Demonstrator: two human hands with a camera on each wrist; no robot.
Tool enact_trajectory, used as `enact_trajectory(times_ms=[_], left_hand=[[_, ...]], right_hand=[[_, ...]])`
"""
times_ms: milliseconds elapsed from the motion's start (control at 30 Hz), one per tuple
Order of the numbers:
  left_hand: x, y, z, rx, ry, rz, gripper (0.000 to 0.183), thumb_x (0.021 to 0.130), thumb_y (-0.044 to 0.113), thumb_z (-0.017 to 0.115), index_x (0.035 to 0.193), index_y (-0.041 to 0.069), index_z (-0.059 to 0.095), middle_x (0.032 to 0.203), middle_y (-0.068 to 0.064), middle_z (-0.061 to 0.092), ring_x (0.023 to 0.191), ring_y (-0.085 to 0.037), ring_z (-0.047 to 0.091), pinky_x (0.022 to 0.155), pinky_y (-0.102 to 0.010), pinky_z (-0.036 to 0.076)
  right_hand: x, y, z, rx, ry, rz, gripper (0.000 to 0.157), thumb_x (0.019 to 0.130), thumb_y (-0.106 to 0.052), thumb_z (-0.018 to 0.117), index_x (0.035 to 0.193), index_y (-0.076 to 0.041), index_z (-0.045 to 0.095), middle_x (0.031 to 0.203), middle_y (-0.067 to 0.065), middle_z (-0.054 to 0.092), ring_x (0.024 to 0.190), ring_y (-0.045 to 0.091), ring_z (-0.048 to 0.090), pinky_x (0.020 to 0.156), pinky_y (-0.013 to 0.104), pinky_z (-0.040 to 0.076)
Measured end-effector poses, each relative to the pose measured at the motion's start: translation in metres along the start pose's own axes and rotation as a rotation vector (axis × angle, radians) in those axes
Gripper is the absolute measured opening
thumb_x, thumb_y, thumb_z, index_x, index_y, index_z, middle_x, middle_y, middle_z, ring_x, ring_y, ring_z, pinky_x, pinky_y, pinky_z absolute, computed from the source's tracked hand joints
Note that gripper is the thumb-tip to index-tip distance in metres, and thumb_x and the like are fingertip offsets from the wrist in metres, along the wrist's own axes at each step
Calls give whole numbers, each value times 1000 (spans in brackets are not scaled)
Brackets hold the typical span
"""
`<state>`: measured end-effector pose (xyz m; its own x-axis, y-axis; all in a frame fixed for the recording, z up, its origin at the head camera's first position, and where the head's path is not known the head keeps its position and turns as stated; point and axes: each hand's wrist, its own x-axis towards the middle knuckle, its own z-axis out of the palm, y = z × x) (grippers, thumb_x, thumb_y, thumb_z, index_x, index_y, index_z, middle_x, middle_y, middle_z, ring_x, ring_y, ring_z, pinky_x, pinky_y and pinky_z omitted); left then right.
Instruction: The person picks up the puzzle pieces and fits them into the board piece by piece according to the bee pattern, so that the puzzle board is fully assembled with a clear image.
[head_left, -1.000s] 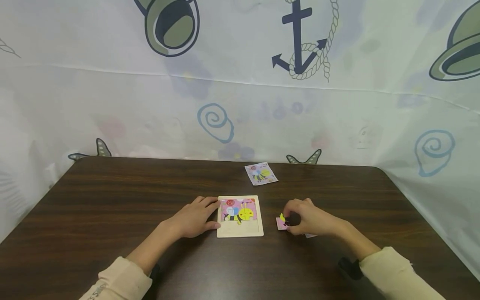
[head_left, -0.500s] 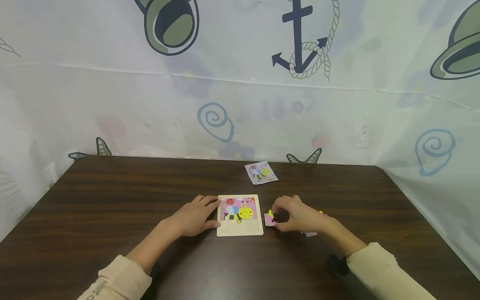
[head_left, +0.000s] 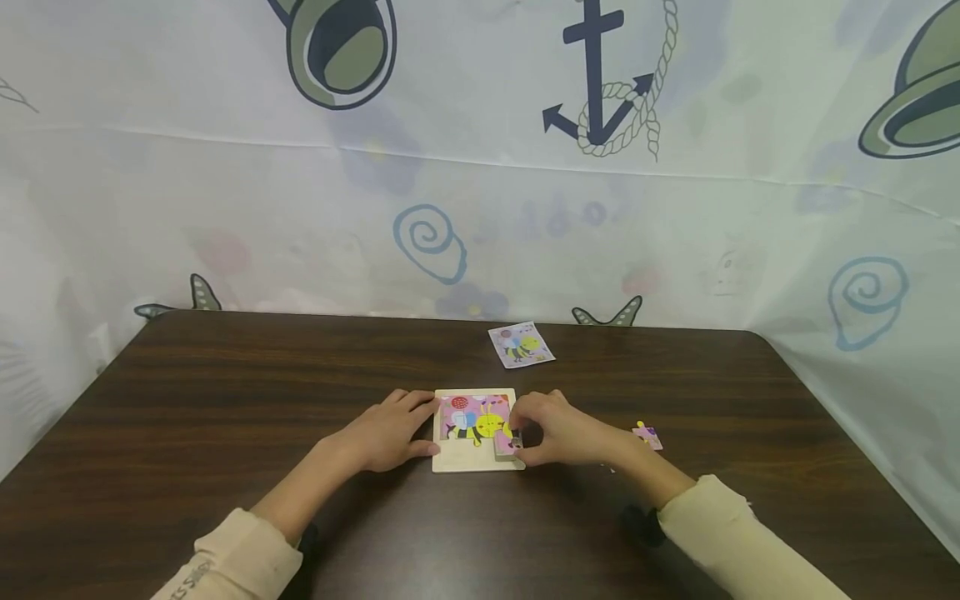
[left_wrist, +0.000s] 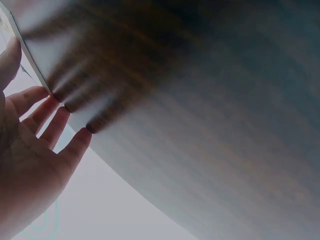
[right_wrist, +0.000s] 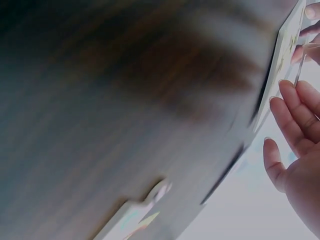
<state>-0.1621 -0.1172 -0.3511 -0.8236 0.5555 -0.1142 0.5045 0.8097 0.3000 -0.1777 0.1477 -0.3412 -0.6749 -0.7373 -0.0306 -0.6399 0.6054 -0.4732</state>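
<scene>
A square wooden jigsaw board (head_left: 457, 460) lies on the table, its upper part filled with a pink bee picture and its lower strip bare wood. My left hand (head_left: 390, 432) rests at the board's left edge, fingers extended and touching the rim; the left wrist view shows the fingertips (left_wrist: 65, 108) along that edge. With thumb and fingers my right hand (head_left: 566, 432) pinches a pink puzzle piece (head_left: 505, 447) over the board's lower right corner. In the right wrist view this piece appears as a thin edge (right_wrist: 300, 70) between thumb and fingers.
A loose pink and yellow puzzle piece (head_left: 647, 436) lies right of my right wrist. A bit of another piece (head_left: 611, 469) peeks out under the right forearm. Behind the board lies a bee picture card (head_left: 521, 345). A printed cloth (head_left: 480, 183) hangs beyond the dark table (head_left: 262, 367).
My right hand has moved left with the puzzle piece, from the table right of the board to over its lower right corner. The left hand has stayed at the board's edge.
</scene>
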Motion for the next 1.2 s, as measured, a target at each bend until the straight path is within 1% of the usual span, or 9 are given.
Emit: enact_trajectory(times_ms=[233, 433, 633, 867, 1000, 1200], left_hand=[[-1, 0, -1, 3, -7, 10, 69, 84, 39, 62, 135, -2, 41, 138, -18, 37, 122, -35, 34, 93, -52, 35], [-1, -1, -1, -2, -11, 17, 71, 83, 39, 64, 135, -2, 40, 138, -19, 36, 123, -35, 34, 95, -51, 34], [0, -1, -1, 2, -13, 24, 72, 82, 41, 64, 135, -2, 40, 138, -19, 36, 123, -35, 34, 94, -50, 35], [-1, -2, -1, -2, -14, 40, 75, 80, 42, 65, 135, -4, 40, 138, -19, 36, 123, -35, 34, 93, -49, 36], [-2, -1, -1, -1, -10, 51, 75, 80, 42, 65, 134, -4, 41, 137, -20, 36, 122, -36, 35, 92, -50, 37], [-2, -1, -2, -6, -7, 64, 75, 81, 41, 64, 135, -5, 39, 137, -20, 36, 121, -36, 35, 91, -49, 37]], right_hand=[[11, -8, 3, 29, -22, -12, 20, 77, -16, 70, 93, -7, 61, 89, -2, 57, 86, 17, 51, 78, 33, 30], [20, -12, 9, -2, 0, -37, 17, 76, -16, 71, 88, -9, 62, 82, -3, 56, 80, 12, 50, 73, 31, 30], [28, -18, 14, -23, -7, -20, 17, 76, -16, 72, 89, -9, 62, 85, -3, 58, 81, 11, 50, 76, 33, 30], [35, -26, 19, -31, -10, -27, 20, 76, -16, 73, 89, -7, 61, 89, -1, 57, 85, 11, 50, 77, 33, 29], [40, -30, 21, -49, -3, -37, 19, 74, -16, 73, 87, -7, 61, 85, -2, 56, 82, 12, 49, 74, 32, 28], [45, -34, 24, -86, -1, -48, 18, 74, -16, 73, 86, -8, 63, 86, -2, 57, 82, 11, 51, 73, 32, 29]])
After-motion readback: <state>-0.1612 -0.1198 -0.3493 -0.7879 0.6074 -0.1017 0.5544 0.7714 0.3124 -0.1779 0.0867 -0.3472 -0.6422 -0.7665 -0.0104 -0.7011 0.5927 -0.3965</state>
